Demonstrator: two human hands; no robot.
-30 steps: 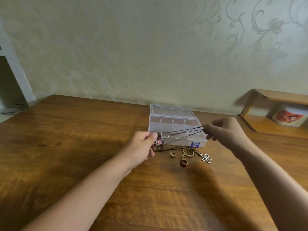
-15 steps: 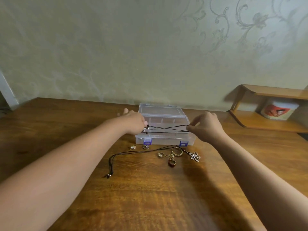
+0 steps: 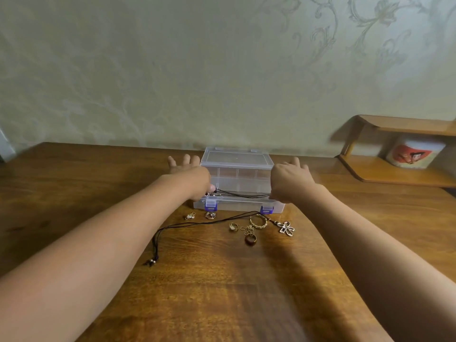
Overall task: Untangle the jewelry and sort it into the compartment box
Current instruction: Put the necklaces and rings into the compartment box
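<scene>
Your left hand (image 3: 191,180) and right hand (image 3: 287,182) each pinch the black cord (image 3: 243,194), stretched over the open box (image 3: 238,180).

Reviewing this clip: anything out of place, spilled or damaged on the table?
Nothing looks damaged or spilled. Rings, a flower pendant and a black cord necklace lie unsorted before the compartment box, as expected mid-task.

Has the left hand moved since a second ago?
Yes. The left hand has gone forward, from in front of the compartment box to its left side.
</scene>
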